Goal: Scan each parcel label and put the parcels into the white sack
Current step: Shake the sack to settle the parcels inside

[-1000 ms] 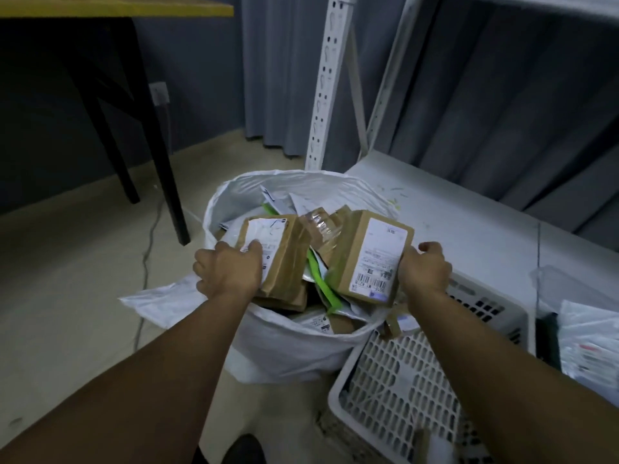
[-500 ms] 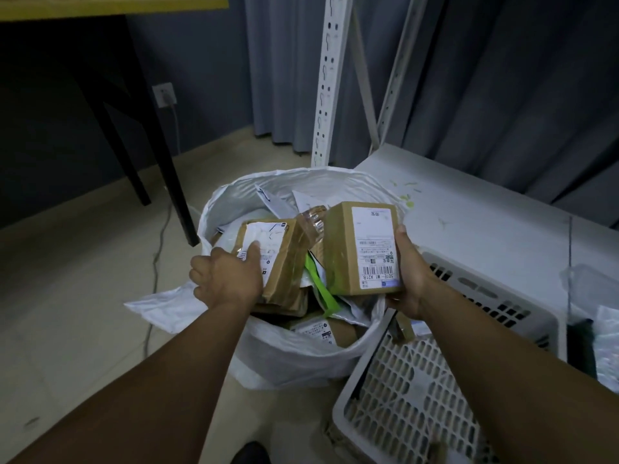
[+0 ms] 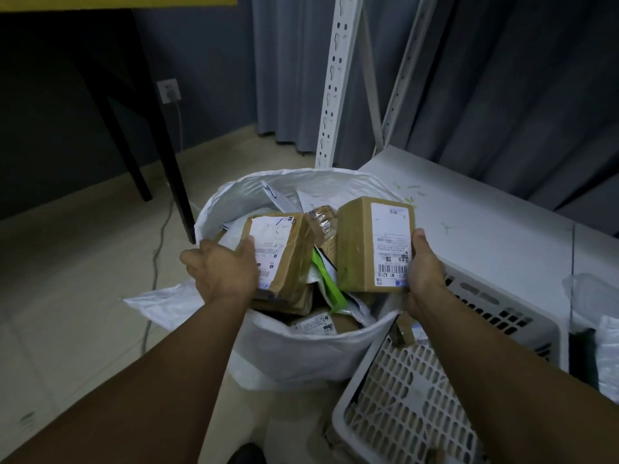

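Head view: the only view, looking down over both my forearms.
Left hand: my left hand (image 3: 222,271) grips a flat brown parcel (image 3: 284,259) by its left edge, with my thumb on the white label.
Right hand: my right hand (image 3: 423,272) grips a brown box (image 3: 355,249) held upright, label facing me, with my thumb on the label's right edge.
Where the parcels are: both are over the mouth of the white sack (image 3: 301,356), on top of the pile.
Sack fill: parcels and mailers are heaped to the rim, and a green strip (image 3: 330,286) sticks up between my two parcels.
Sack edges: the far rim stands higher than the pile, and the near rim sags just below my wrists.
Right edge: a white basket (image 3: 418,396) presses against the sack wall, under my right forearm.
Behind the basket: a white shelf board (image 3: 485,222), with a rack upright (image 3: 336,78) just past the sack's far rim.
Left edge: a black table leg (image 3: 160,162) stands near the sack's far left rim.
Open room: bare floor (image 3: 67,279) lies left of the sack, crossed by a thin cable (image 3: 157,259).
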